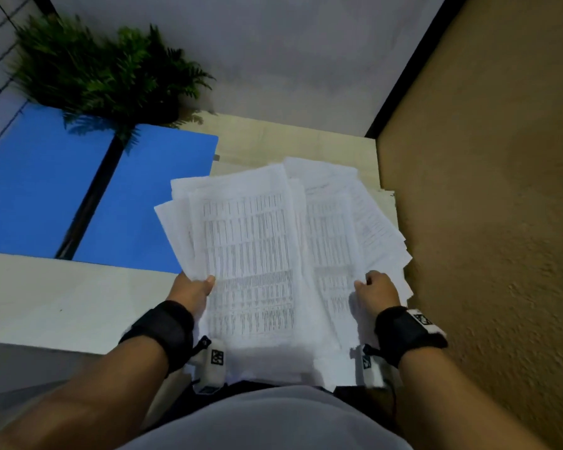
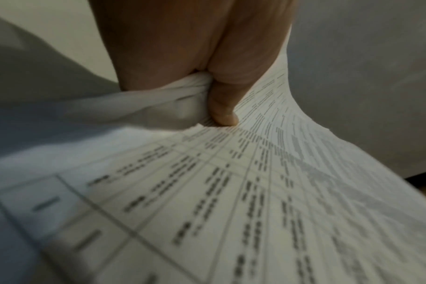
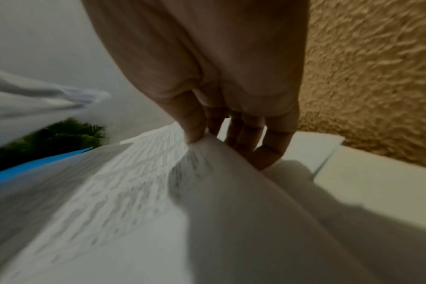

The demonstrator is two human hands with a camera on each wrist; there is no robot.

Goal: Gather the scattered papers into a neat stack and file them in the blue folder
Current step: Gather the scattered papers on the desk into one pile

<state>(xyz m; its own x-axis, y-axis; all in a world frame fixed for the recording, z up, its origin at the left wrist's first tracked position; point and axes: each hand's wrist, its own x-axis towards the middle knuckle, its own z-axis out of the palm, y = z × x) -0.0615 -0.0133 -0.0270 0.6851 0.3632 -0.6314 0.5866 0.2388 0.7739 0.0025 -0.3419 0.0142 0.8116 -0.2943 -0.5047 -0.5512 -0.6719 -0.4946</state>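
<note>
The loose sheaf of white printed paper sheets (image 1: 267, 254) is held up over the pale wooden desk (image 1: 290, 141), fanned and uneven at its far edges. The left hand (image 1: 194, 290) has its grip closed on the sheaf's left edge, thumb on top, crumpling it; the right hand (image 1: 377, 292) pinches the right edge between thumb and fingers. The open blue plastic folder (image 1: 78, 196) lies flat on the desk at ten o'clock from the sheaf, partly under a green fern plant (image 1: 101, 69).

Risks, as I judge them: the splayed sheets at two o'clock could slide free, since only the near edges are held. The left grip's bunching may crease pages. Fronds could snag the paper.
</note>
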